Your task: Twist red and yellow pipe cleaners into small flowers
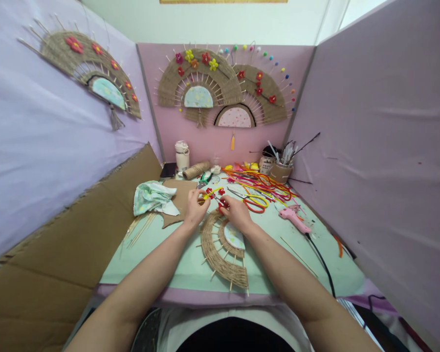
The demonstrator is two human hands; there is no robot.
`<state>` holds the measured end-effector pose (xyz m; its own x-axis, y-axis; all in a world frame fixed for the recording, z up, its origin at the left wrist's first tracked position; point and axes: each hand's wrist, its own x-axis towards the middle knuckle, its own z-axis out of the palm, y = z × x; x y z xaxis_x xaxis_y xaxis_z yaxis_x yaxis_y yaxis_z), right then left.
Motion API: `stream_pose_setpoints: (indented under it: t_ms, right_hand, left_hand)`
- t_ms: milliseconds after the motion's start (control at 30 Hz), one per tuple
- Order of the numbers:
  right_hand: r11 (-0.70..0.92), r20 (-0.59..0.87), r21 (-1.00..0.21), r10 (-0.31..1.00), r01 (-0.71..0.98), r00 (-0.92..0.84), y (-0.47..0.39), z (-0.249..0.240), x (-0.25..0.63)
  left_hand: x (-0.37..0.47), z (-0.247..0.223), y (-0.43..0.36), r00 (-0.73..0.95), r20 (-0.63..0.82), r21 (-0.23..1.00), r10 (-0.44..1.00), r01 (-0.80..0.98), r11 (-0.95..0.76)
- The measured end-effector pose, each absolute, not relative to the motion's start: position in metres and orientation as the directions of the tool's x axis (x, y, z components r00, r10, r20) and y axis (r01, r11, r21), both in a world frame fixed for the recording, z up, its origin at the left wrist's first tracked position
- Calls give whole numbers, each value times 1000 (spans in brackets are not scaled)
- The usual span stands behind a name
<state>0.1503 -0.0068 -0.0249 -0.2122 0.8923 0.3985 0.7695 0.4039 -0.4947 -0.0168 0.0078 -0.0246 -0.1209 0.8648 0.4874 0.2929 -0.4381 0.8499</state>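
Note:
My left hand (196,206) is closed on a yellow fuzzy strip (212,193) over the middle of the table. Just to its right, my right hand (236,211) grips small red-handled scissors (223,204), whose blades point left toward the strip. Small red flowers (221,191) lie right behind the fingers. Below my hands, a woven twine fan (220,254) with thin sticks and a pale patterned centre rests on the green cloth, its top partly hidden by my right hand.
Larger scissors (254,200) and many coloured strips (267,183) lie behind right. A pink glue gun (295,220) with a black cord sits at right. Patterned cloth (152,198) and cardboard (179,193) are at left; a bottle (182,156), twine roll (196,170) and tool pot (280,172) stand or lie behind.

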Motion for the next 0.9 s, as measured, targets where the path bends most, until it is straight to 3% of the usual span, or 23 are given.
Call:
stream_pose_setpoints:
  t_ms: [433, 533, 733, 833, 900]
  right_hand:
    - [456, 431, -466, 865, 758, -256, -10, -23, 149]
    - [481, 456, -436, 847, 761, -275, -10, -23, 149]
    - [450, 437, -299, 849, 842, -298, -11, -17, 155]
    - [433, 418, -201, 849, 879, -323, -14, -10, 156]
    - [418, 404, -138, 852, 898, -334, -16, -6, 156]
  left_hand:
    - [-19, -21, 9, -189, 493, 865, 849, 218, -453]
    - [-20, -20, 11, -184, 395, 917, 900, 128, -377]
    - [-21, -15, 13, -85, 44, 988, 995, -142, -56]
    - [-21, -10, 11, -38, -2, 973, 999, -229, -7]
    - [-21, -8, 9, -32, -14, 980, 999, -196, 8]
